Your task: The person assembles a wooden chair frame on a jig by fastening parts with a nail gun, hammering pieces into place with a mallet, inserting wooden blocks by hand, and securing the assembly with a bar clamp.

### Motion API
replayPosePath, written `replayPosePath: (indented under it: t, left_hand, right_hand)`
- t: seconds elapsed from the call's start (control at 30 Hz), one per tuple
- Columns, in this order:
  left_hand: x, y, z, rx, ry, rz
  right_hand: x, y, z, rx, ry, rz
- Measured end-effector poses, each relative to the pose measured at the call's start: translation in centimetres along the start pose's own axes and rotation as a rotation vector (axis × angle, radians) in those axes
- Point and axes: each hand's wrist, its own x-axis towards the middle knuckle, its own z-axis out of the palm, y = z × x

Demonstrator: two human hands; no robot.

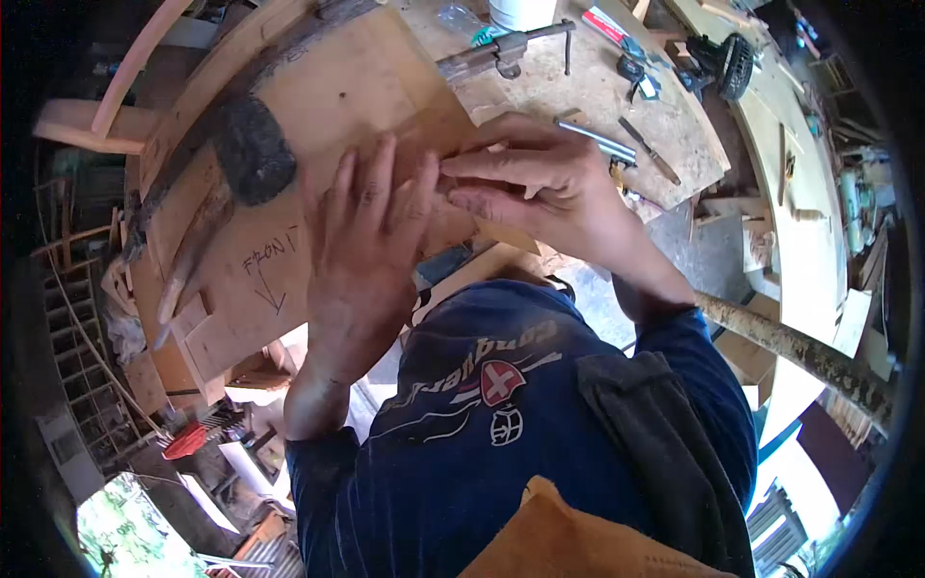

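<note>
The left hand is held palm down over a pale board, with its fingers extended and spaced apart; by its fingertips the wood is mostly covered. The right hand is brought in from the other side, close beside the left fingertips, with its thumb and forefinger drawn narrowly together; whether anything small is pinched between them cannot be told, as the gap is hidden. The board is placed beneath both hands and is stretched away from the body beyond them. To the left of the left hand, the word FRONT is written on wood in dark strokes, with an arrow drawn below it; whether this wood is part of the same board cannot be told. A dark block is laid on the wood farther off, and near it a curved stick is seen. Past the right hand, a workbench is occupied by a metal clamp, a white bucket, a shiny tube and a slim tool. A blue shirt is worn, its sleeves ended short of both wrists.
</note>
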Motion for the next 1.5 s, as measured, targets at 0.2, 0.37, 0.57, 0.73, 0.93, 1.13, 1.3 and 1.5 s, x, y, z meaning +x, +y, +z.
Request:
replayPosePath:
  t: [0.2, 0.37, 0.57, 0.73, 0.93, 1.13, 1.3, 1.5]
  left_hand:
    - [0.2, -0.1, -0.8, 0.012, -0.014, 0.077]
    - [0.2, -0.4, -0.9, 0.05, -0.008, 0.093]
    - [0.2, -0.7, -0.8, 0.054, 0.025, 0.109]
    - [0.2, -0.8, -1.1, 0.027, 0.019, 0.106]
    - [-0.1, -0.8, -0.4, -0.034, 0.083, 0.075]
    - [-0.4, -1.0, -0.2, -0.012, 0.129, 0.08]
    - [-0.6, -1.2, -0.4, 0.001, 0.093, 0.092]
    - [-0.2, -1.3, -0.6, -0.109, 0.107, 0.133]
  right_hand:
    - [0.4, -1.2, 0.1, -0.106, -0.031, 0.007]
    - [0.4, -1.5, -0.2, -0.18, -0.076, 0.031]
    - [1.2, -3.0, 0.1, -0.164, -0.076, 0.215]
    - [0.7, -2.0, 0.9, -0.074, 0.004, 0.219]
    - [0.4, -2.6, 1.1, -0.127, 0.027, 0.24]
    - [0.0, -2.6, 1.4, -0.145, 0.059, 0.2]
    - [-0.2, -2.7, 1.2, -0.183, 0.051, 0.278]
    - [-0.1, -3.5, 0.9, -0.234, 0.051, 0.306]
